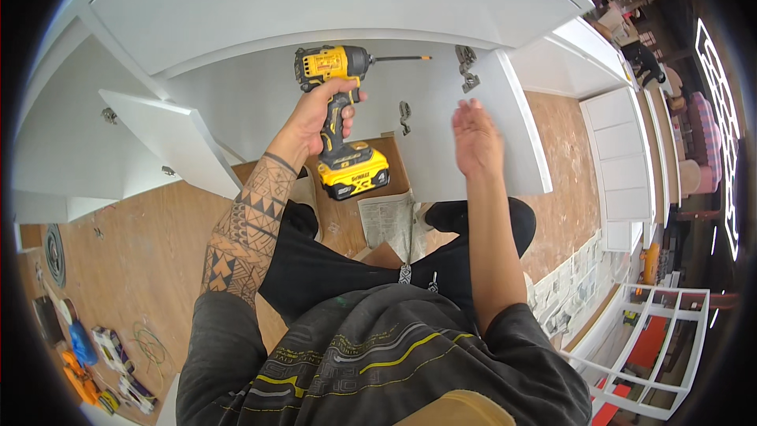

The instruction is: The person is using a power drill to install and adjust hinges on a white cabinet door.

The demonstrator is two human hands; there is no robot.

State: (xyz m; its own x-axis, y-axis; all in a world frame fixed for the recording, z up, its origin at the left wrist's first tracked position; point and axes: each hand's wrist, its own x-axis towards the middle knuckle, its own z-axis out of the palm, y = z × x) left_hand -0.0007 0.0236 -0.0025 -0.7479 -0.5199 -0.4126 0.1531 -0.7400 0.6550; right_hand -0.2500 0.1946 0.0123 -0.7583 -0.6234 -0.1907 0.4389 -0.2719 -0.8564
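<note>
A yellow-and-black cordless drill [337, 114] was gripped in the left hand [319, 110]. The right hand [475, 140] was held open against the white cabinet door [505, 122], below a metal hinge [466, 67].

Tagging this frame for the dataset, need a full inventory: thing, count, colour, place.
cordless drill: 1, yellow and black, in left hand, bit pointing right
cabinet door: 1, white, open, under right hand
hinges: 2, metal, door's inner face
cabinet: 1, white, ahead
second door: 1, white, open, left
shelf frame: 1, white, lower right
tools: several, mixed colours, floor lower left
left hand: grips drill
right hand: open, at door
</note>
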